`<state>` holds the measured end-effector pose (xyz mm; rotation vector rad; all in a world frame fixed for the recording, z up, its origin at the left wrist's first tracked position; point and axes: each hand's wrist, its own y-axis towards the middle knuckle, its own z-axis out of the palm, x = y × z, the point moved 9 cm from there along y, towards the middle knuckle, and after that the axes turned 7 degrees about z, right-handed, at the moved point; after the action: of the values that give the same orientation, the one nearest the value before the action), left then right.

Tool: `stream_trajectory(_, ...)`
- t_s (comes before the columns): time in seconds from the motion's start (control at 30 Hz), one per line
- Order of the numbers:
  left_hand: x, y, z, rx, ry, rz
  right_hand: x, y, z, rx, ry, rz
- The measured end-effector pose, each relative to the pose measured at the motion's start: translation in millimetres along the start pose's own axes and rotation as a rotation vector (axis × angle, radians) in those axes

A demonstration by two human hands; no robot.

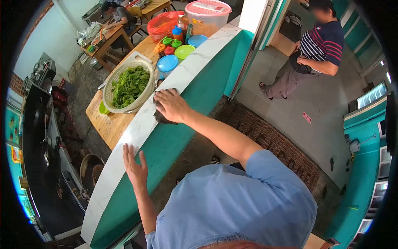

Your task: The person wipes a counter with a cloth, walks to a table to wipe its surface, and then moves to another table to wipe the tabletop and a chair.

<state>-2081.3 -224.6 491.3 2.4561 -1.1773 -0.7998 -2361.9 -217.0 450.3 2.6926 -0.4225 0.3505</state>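
Observation:
A dark cloth (pixel 162 116) lies on the white marble-patterned ledge (pixel 139 120), part of it hanging over the near edge. My right hand (pixel 171 105) presses down on this cloth, fingers bent over it. Further along the ledge to the left, my left hand (pixel 135 166) is open, its fingers apart and nothing in it. Just beyond my right hand, a cream colander (pixel 107 95) full of green leafy vegetables (pixel 129 86) stands on the wooden table (pixel 99 124).
Lidded tubs, including a blue-lidded one (pixel 167 64), sauce bottles (pixel 177 34) and a pink-lidded container (pixel 205 25) stand past the ledge. A wok (pixel 89 172) sits at the left. One person (pixel 319 45) stands at the right; another (pixel 118 16) sits far back.

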Motion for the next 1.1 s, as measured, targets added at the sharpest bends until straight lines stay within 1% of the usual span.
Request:
stream_trajectory(0.03,-19.8,9.6,13.4,0.02,-0.006,0.078,-8.0,0.3,-0.7,0.008,-0.006,-0.019)
stream_trajectory(0.1,-47.4,25.3,34.2,0.053,0.009,0.097,-38.6,5.3,-8.7,-0.03,-0.024,0.019)
stream_trajectory(0.17,-65.5,37.6,51.3,0.072,-0.041,0.117,-74.5,12.6,-18.9,-0.078,-0.088,0.069)
stream_trajectory(0.23,-76.5,48.0,60.9,0.093,-0.052,0.116,-106.2,19.6,-34.0,-0.144,-0.038,0.083)
stream_trajectory(0.33,-95.2,71.8,85.9,0.138,-0.108,0.158,-150.4,35.3,-40.2,-0.106,-0.06,0.148)
stream_trajectory(0.37,-101.7,80.6,95.9,0.152,-0.122,0.171,-158.5,38.7,-45.0,-0.137,-0.055,0.146)
stream_trajectory(0.43,-114.6,98.2,116.5,0.172,-0.201,0.178,-170.2,44.8,-41.6,-0.071,-0.013,0.163)
stream_trajectory(0.5,-126.8,117.9,131.6,0.172,-0.273,0.205,-172.2,43.7,-46.5,-0.146,-0.004,0.127)
stream_trajectory(0.6,-155.0,150.5,150.6,0.219,-0.419,0.188,-191.0,48.6,-49.6,-0.134,-0.034,0.146)
stream_trajectory(0.7,-186.9,180.6,170.0,0.266,-0.494,0.255,-234.7,56.7,-65.1,-0.15,-0.068,0.203)
stream_trajectory(0.77,-194.6,192.1,187.0,0.28,-0.527,0.284,-256.9,59.4,-75.7,-0.17,-0.096,0.249)
stream_trajectory(0.83,-202.8,200.4,202.0,0.312,-0.58,0.292,-273.1,62.4,-75.2,-0.116,-0.062,0.256)
stream_trajectory(1.0,-220.9,220.3,227.9,0.346,-0.567,0.287,-280.5,62.0,-75.9,-0.137,-0.028,0.268)
stream_trajectory(1.07,-228.3,230.1,235.9,0.355,-0.588,0.259,-280.5,61.8,-81.2,-0.19,0.0,0.205)
stream_trajectory(1.1,-235.0,235.7,239.5,0.362,-0.586,0.263,-285.5,62.5,-81.9,-0.192,0.003,0.212)
